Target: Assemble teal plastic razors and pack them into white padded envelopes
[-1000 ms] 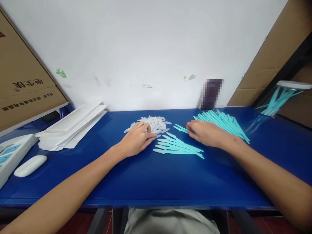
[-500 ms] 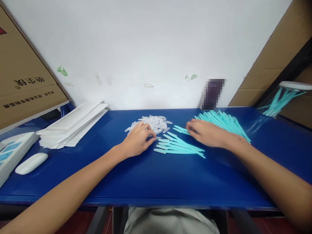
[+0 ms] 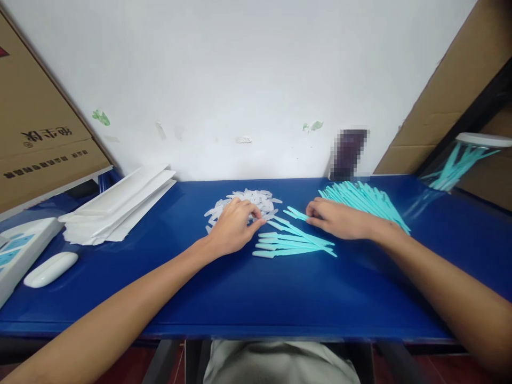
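Between the thumb and fingers of my left hand (image 3: 236, 226) is a translucent blade cap (image 3: 271, 214), its tip pointing right. Beneath and behind that hand spreads a heap of similar white caps (image 3: 262, 198). My right hand (image 3: 340, 218) pinches turquoise eyebrow razors (image 3: 295, 213), two by their visible heads, which point left toward the cap; their handles are hidden by the fingers. A small fan of razors (image 3: 294, 244) lies on the table just below both hands, heads to the left. Behind my right hand is a large pile of turquoise razors (image 3: 366, 202).
The blue table (image 3: 256, 298) meets a white wall. White paper bags (image 3: 124, 202), a white rounded case (image 3: 51, 269) and a white tray (image 3: 30, 245) are at left. A clear jar of razors (image 3: 460, 162) stands at right; a pixelated dark object (image 3: 348, 154) leans on the wall.
My left hand has moved slightly right from the cap heap and now has a cap in its pinch, nearer the razor heads. My right hand stays almost in place.
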### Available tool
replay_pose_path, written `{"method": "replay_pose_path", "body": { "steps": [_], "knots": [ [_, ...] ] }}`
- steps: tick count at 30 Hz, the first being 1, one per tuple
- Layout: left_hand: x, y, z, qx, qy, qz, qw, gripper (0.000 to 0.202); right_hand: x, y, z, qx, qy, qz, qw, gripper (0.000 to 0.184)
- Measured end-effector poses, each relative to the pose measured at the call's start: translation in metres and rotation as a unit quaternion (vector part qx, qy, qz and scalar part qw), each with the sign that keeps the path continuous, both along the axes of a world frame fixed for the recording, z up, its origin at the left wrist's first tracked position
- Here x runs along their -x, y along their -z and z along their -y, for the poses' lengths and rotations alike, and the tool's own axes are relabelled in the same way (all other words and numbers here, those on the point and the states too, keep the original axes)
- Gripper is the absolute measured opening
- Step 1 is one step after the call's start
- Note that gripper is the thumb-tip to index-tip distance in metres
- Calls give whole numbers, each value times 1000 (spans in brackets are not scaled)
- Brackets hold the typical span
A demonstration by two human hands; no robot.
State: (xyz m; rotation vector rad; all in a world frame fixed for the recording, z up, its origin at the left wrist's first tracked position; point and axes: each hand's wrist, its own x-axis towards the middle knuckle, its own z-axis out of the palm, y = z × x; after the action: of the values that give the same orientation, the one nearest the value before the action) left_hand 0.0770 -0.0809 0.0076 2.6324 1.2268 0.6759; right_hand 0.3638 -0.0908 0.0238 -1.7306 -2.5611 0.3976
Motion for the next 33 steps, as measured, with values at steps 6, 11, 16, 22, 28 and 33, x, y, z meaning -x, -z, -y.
{"method": "replay_pose_path", "body": {
  "steps": [6, 11, 16, 22, 28, 33],
  "knots": [
    [-32, -6, -14, 1, -10, -76, 997, 23, 5, -9, 3, 31, 3, 22, 999, 25],
    [-45, -9, -26, -7, -27, -101, 994, 20, 8, -14, 4, 34, 13, 6, 999, 20],
    [-54, -20, -39, 33, -10, -114, 993, 12, 6, -11, 2, -23, 11, -11, 1000, 21],
    [-58, -24, -50, 82, -2, -88, 993, 5, 6, -9, 2, -70, 28, 29, 997, 21],
    [-47, -17, -46, 98, 40, -30, 994, 10, 3, -11, 0, -85, 24, 2, 996, 16],
    [-38, -8, -45, 95, 46, 33, 994, 11, 3, -15, -1, -20, -6, -90, 996, 25]
  ]
}}
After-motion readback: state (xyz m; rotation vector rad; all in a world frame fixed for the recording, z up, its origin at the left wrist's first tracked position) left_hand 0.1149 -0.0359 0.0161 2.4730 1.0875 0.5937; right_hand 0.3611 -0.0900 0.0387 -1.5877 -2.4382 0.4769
